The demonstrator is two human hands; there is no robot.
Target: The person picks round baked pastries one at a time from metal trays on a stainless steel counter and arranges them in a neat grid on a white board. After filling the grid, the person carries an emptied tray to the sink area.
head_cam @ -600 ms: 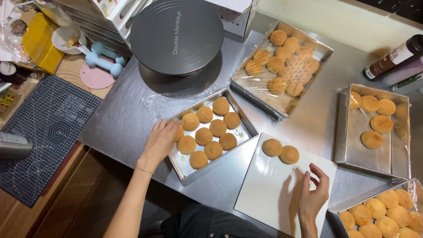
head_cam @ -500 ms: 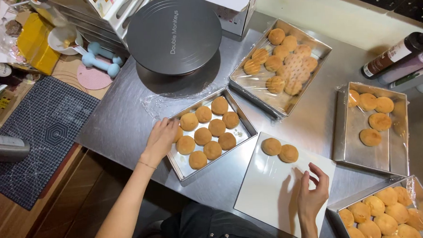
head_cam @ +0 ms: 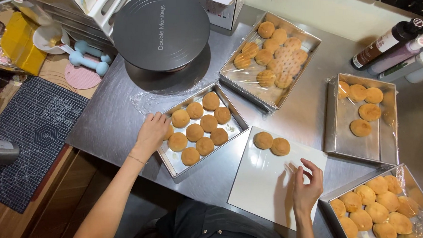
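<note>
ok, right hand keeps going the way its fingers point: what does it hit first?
The right hand points up the white board, away from the person. First in line are probably the two buns at the board's far edge. The bare board between looks free, though the hand's height is unclear.

We had a dark round turntable [head_cam: 160, 30] up top, sauce bottles [head_cam: 393, 47] right, blue dumbbell [head_cam: 90, 63] and cutting mat [head_cam: 29, 139] left.

Corner tray [head_cam: 330, 204] cut off
</note>
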